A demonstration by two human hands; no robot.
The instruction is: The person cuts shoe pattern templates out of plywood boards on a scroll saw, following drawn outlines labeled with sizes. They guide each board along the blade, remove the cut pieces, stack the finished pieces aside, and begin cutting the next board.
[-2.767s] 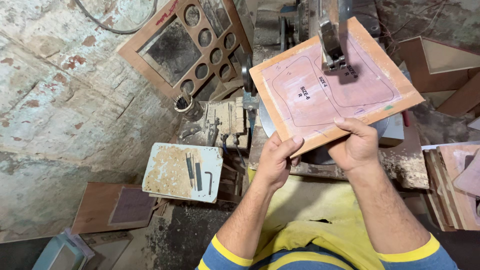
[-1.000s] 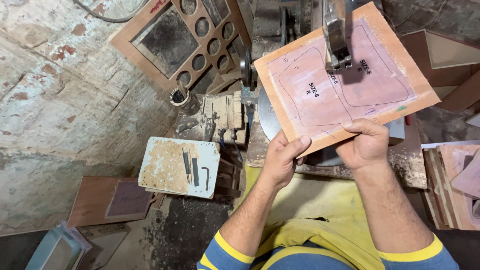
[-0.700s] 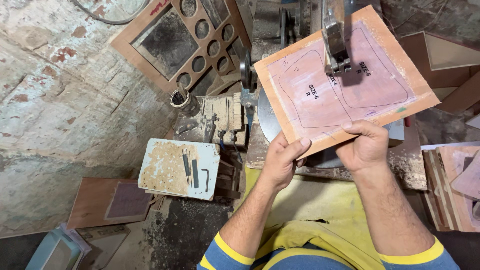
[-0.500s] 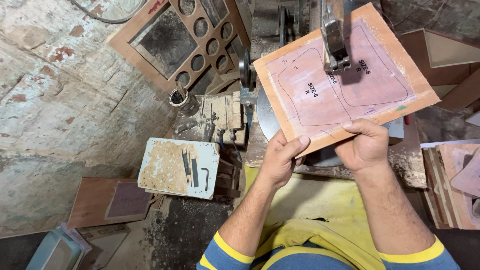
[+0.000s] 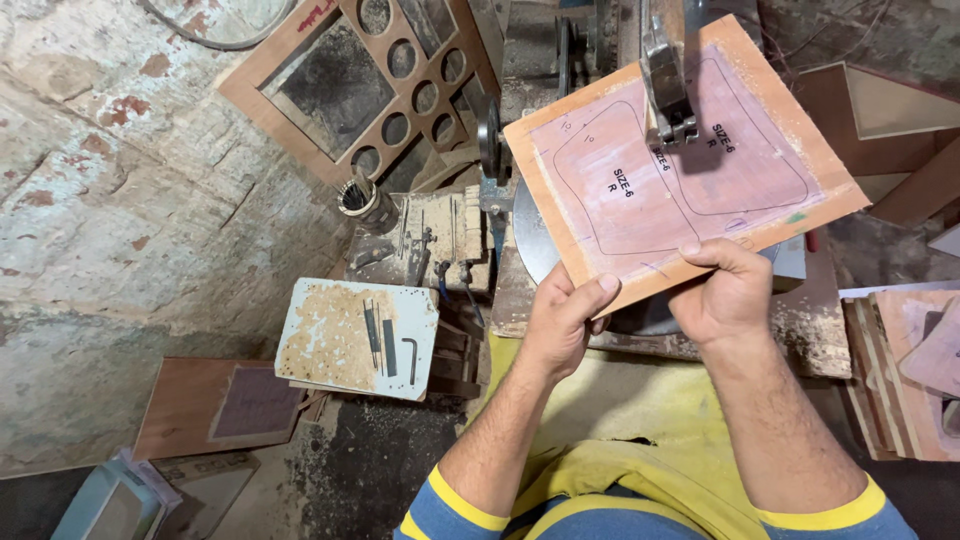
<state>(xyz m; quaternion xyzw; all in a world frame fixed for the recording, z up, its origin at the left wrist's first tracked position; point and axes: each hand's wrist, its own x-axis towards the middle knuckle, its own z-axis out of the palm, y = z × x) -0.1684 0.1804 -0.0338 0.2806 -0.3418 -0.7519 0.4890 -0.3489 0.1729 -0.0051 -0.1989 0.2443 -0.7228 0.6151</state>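
Our left hand (image 5: 562,322) and right hand (image 5: 722,296) are both gripping the near edge of the board (image 5: 680,160), fingers curled closed on it, while it is lying flat under the saw head (image 5: 668,70).

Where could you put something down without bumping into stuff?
The sawdusty left half of the small white tray, beside the hex key and dark bits, is bare. So is the bench strip right of the right hand. It is crowded around the board under the saw head, and the block of tools.
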